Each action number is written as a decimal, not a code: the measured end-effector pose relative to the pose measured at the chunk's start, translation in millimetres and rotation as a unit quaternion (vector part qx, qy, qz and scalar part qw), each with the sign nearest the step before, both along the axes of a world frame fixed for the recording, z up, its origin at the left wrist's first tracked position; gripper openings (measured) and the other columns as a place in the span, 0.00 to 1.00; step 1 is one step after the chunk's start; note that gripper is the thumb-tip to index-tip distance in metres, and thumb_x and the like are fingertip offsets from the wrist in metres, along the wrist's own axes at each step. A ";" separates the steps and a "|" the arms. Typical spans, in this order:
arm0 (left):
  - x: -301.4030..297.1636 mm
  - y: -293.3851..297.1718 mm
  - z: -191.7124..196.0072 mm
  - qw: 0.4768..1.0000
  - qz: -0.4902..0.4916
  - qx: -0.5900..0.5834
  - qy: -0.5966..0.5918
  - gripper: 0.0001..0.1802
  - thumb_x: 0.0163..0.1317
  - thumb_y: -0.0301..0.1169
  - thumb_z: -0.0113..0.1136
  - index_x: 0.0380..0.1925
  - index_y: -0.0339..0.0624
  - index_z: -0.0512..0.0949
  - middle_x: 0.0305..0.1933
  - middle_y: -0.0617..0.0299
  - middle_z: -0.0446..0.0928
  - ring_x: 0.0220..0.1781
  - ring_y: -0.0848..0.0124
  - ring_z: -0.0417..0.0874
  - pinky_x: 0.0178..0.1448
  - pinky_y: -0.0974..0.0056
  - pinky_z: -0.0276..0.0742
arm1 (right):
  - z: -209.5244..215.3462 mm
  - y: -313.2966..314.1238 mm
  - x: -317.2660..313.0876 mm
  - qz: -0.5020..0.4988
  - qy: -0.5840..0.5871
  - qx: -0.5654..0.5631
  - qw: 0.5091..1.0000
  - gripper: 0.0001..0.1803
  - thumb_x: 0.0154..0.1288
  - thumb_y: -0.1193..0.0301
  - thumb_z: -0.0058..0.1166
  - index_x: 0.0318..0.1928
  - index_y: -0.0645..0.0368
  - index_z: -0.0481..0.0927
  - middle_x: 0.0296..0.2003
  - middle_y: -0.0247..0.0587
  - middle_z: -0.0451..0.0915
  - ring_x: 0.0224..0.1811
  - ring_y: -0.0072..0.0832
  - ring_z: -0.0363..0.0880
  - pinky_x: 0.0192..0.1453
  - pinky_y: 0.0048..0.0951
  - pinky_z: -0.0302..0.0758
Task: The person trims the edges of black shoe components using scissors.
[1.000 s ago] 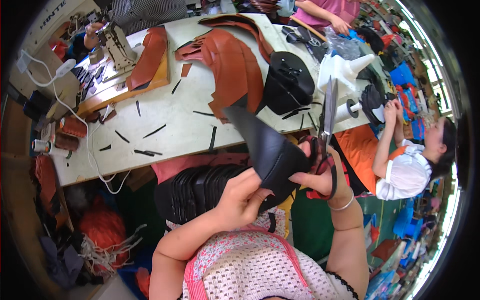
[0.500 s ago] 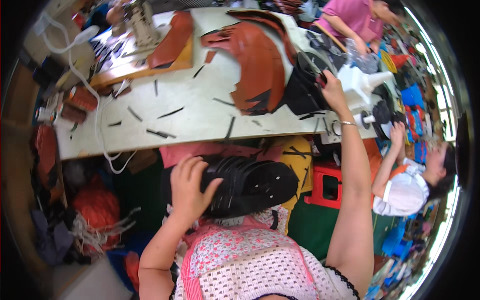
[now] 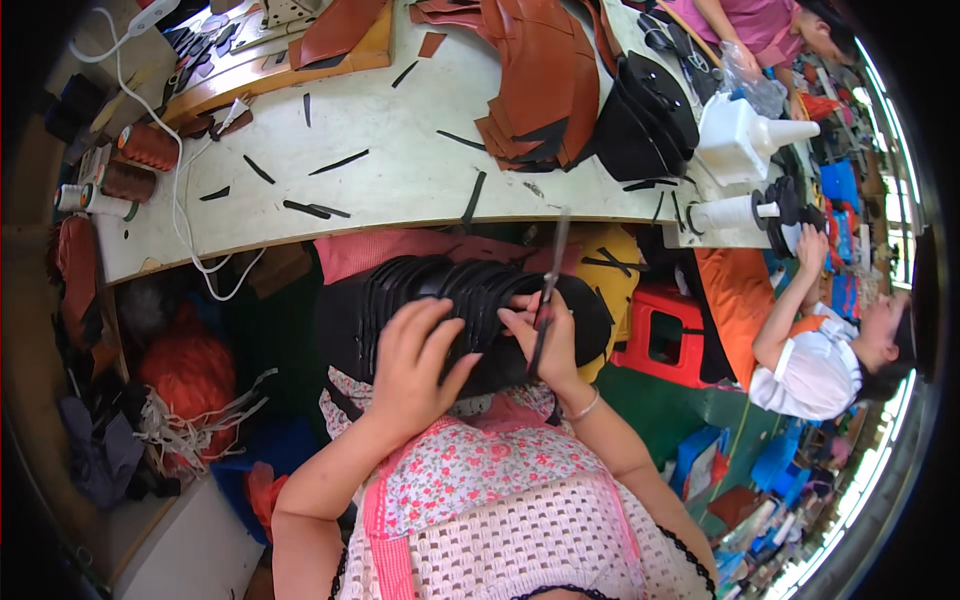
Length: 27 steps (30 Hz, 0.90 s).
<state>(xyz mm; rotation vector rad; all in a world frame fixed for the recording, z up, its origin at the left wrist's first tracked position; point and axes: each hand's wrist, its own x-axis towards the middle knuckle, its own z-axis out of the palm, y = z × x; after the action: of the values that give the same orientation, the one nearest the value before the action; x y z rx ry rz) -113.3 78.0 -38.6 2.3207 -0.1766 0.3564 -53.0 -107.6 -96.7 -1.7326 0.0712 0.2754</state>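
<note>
A stack of black leather-like pieces (image 3: 410, 285), their edges fanned in overlapping layers, lies across my lap. Resting on its near side is my left hand (image 3: 415, 365), fingers spread and lightly bent, with nothing gripped. My right hand (image 3: 550, 345) holds a pair of scissors (image 3: 546, 320) upright, the blurred blades pointing away toward the table edge. Its thumb and fingertips touch the layers at the right part of the stack; whether they pinch one is hard to see. On the table at the right stands another pile of black pieces (image 3: 645, 125).
Brown leather pieces (image 3: 545, 90) and scattered black strips (image 3: 340, 162) lie on the white table (image 3: 390, 200). Thread spools (image 3: 128, 182) stand at left; a white funnel-shaped container (image 3: 735, 140) and a red stool (image 3: 660, 335) are at right. Two co-workers sit right.
My right hand has come down from the black pile on the table to the stack on my lap, holding scissors. My left hand stays on the stack, shifted slightly right. The view has tilted down.
</note>
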 end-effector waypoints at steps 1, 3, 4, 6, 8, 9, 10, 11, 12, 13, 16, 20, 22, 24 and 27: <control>2.6 -5.5 -3.3 0.999 -0.020 -0.027 0.013 0.27 0.45 0.26 0.70 0.47 0.37 0.72 0.54 0.49 0.71 0.55 0.51 0.73 0.56 0.56 0.71 | 1.2 -2.1 -1.3 -0.005 -0.001 0.000 1.000 0.16 0.54 0.74 0.66 0.32 0.63 0.68 0.26 0.40 0.78 0.25 0.21 0.77 0.29 0.23 0.77; 8.1 -15.6 -5.7 0.997 -0.050 -0.057 0.024 0.26 0.45 0.27 0.71 0.47 0.36 0.72 0.52 0.49 0.72 0.53 0.51 0.75 0.54 0.58 0.73 | 5.0 -10.0 -2.0 -0.085 0.101 0.152 0.979 0.12 0.55 0.82 0.61 0.33 0.61 0.68 0.27 0.37 0.76 0.25 0.20 0.76 0.29 0.23 0.77; 11.4 -19.6 -5.8 0.996 -0.035 -0.077 0.030 0.25 0.47 0.27 0.70 0.47 0.36 0.72 0.50 0.48 0.73 0.51 0.52 0.76 0.52 0.59 0.74 | 12.4 -17.7 -2.0 -0.091 0.099 0.152 0.979 0.12 0.55 0.82 0.61 0.33 0.61 0.68 0.27 0.37 0.76 0.25 0.20 0.76 0.29 0.23 0.77; 20.8 -29.3 -0.7 0.994 -0.029 -0.102 0.034 0.24 0.49 0.28 0.69 0.47 0.35 0.72 0.49 0.47 0.74 0.49 0.53 0.77 0.51 0.60 0.75 | 45.2 -42.6 -2.6 -0.128 0.003 0.063 0.990 0.11 0.55 0.84 0.58 0.32 0.60 0.68 0.28 0.37 0.75 0.28 0.20 0.76 0.32 0.23 0.77; 32.6 -43.0 13.5 0.956 -0.067 -0.206 0.197 0.22 0.53 0.28 0.67 0.47 0.33 0.73 0.46 0.48 0.76 0.48 0.59 0.79 0.51 0.61 0.75 | 82.8 -63.0 -0.9 -0.125 -0.029 0.148 0.981 0.10 0.56 0.82 0.57 0.30 0.60 0.67 0.27 0.36 0.74 0.29 0.19 0.76 0.33 0.24 0.77; 37.9 -49.7 11.7 0.925 -0.109 -0.262 0.253 0.20 0.57 0.28 0.65 0.47 0.32 0.73 0.43 0.54 0.78 0.44 0.70 0.80 0.49 0.66 0.76 | 98.2 -64.7 0.0 -0.117 -0.023 0.137 0.983 0.10 0.57 0.80 0.59 0.29 0.61 0.68 0.27 0.34 0.74 0.28 0.18 0.75 0.33 0.23 0.74; 43.1 -56.7 13.8 0.924 -0.117 -0.261 0.254 0.20 0.57 0.28 0.65 0.47 0.32 0.73 0.43 0.54 0.78 0.44 0.70 0.80 0.49 0.66 0.76 | 103.4 -70.3 1.1 -0.125 -0.025 0.136 0.983 0.10 0.57 0.80 0.59 0.29 0.61 0.68 0.27 0.34 0.74 0.28 0.18 0.75 0.33 0.23 0.74; 47.9 -63.6 17.7 0.844 -0.137 -0.407 0.320 0.19 0.57 0.28 0.65 0.47 0.32 0.74 0.42 0.57 0.79 0.43 0.74 0.79 0.47 0.68 0.76 | 107.3 -79.1 3.3 -0.027 -0.017 0.031 0.999 0.11 0.55 0.78 0.61 0.30 0.62 0.69 0.27 0.34 0.74 0.28 0.17 0.74 0.32 0.23 0.73; 51.2 -68.9 19.8 0.739 -0.150 -0.538 0.377 0.19 0.57 0.28 0.65 0.47 0.32 0.74 0.40 0.61 0.79 0.41 0.77 0.79 0.46 0.70 0.76 | 110.3 -89.5 7.9 0.073 -0.007 -0.072 0.995 0.11 0.54 0.77 0.63 0.31 0.62 0.71 0.27 0.33 0.74 0.28 0.17 0.73 0.32 0.22 0.72; 51.3 -72.0 16.3 0.759 -0.149 -0.527 0.351 0.18 0.57 0.27 0.65 0.47 0.33 0.74 0.39 0.64 0.79 0.39 0.80 0.78 0.45 0.73 0.76 | 114.2 -104.0 16.7 0.151 -0.021 -0.191 0.970 0.17 0.48 0.73 0.69 0.33 0.64 0.73 0.28 0.37 0.75 0.28 0.21 0.74 0.31 0.24 0.70; 55.4 -65.4 20.9 0.782 -0.152 -0.506 0.331 0.18 0.58 0.26 0.63 0.47 0.32 0.73 0.39 0.63 0.80 0.39 0.80 0.78 0.44 0.73 0.77 | 132.2 -133.4 38.1 0.223 -0.208 -0.307 0.902 0.28 0.36 0.66 0.75 0.36 0.66 0.74 0.30 0.44 0.74 0.27 0.38 0.75 0.31 0.32 0.72; 60.4 -58.7 27.7 0.793 -0.134 -0.475 0.358 0.15 0.57 0.25 0.64 0.44 0.32 0.76 0.36 0.64 0.80 0.36 0.81 0.78 0.42 0.74 0.76 | 150.8 -150.7 46.1 0.310 -0.251 -0.419 0.816 0.32 0.33 0.61 0.74 0.38 0.65 0.73 0.38 0.47 0.70 0.41 0.44 0.71 0.45 0.37 0.70; 60.5 -61.4 29.3 0.788 -0.125 -0.487 0.354 0.13 0.57 0.25 0.64 0.41 0.32 0.77 0.34 0.64 0.80 0.35 0.82 0.78 0.41 0.74 0.76 | 151.0 -155.1 50.3 0.336 -0.221 -0.422 0.812 0.36 0.30 0.59 0.74 0.40 0.66 0.70 0.42 0.51 0.68 0.44 0.49 0.69 0.49 0.41 0.68; 60.8 -61.0 28.6 0.772 -0.115 -0.504 0.369 0.11 0.56 0.24 0.64 0.39 0.31 0.79 0.33 0.64 0.81 0.34 0.82 0.78 0.39 0.74 0.76 | 153.0 -149.8 55.7 0.340 -0.255 -0.424 0.800 0.32 0.35 0.58 0.72 0.38 0.64 0.73 0.39 0.47 0.69 0.42 0.44 0.69 0.47 0.39 0.69; 60.7 -61.8 29.3 0.791 -0.143 -0.476 0.357 0.12 0.53 0.21 0.65 0.39 0.30 0.79 0.34 0.60 0.82 0.33 0.78 0.80 0.39 0.72 0.78 | 161.7 -133.5 60.2 0.353 -0.286 -0.413 0.789 0.31 0.36 0.56 0.71 0.37 0.63 0.73 0.37 0.46 0.69 0.40 0.42 0.70 0.45 0.38 0.69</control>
<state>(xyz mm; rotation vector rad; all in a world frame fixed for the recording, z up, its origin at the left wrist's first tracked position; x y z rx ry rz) -52.6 16.3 -9.2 1.2469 0.0390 -0.5097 7.2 -241.1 65.0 -2.6002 -1.0783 0.2590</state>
